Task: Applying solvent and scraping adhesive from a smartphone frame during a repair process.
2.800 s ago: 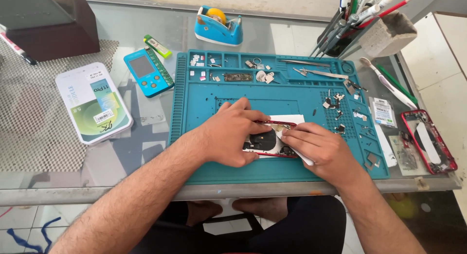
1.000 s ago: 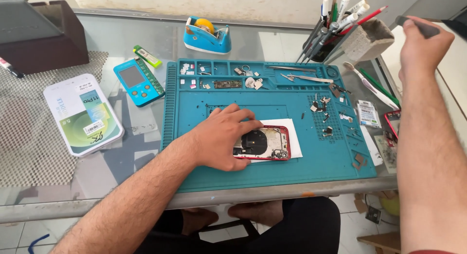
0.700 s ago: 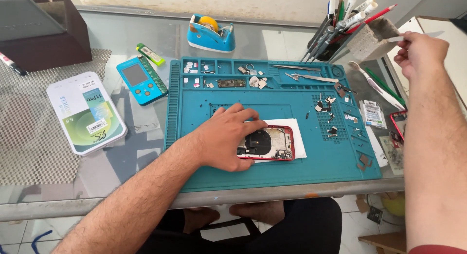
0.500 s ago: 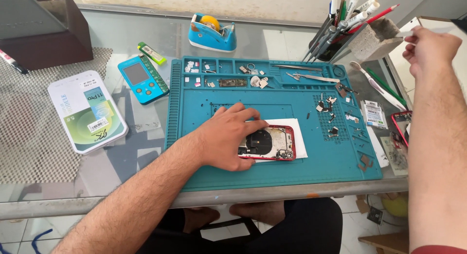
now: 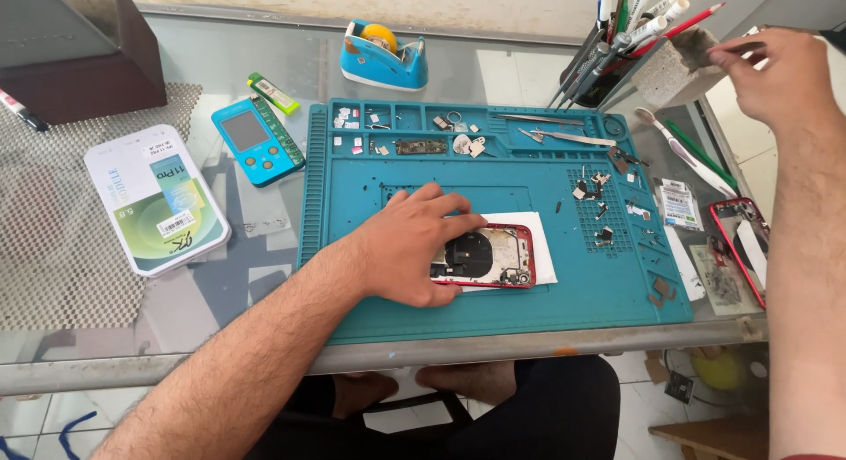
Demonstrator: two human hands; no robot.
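The opened red phone (image 5: 490, 257) is pressed flat by the left hand (image 5: 414, 244), fingers spread, on a white sheet (image 5: 539, 248) upon the blue work mat (image 5: 493, 174). A thin tool (image 5: 738, 48) is pinched by the right hand (image 5: 780, 77) beside the pen holder (image 5: 617, 50) at the counter (image 5: 264, 37) edge.

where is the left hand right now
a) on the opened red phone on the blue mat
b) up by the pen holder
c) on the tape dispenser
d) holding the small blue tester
a: the left hand lies flat over one end of the opened red phone on the blue mat; the right hand is the one up by the pen holder.
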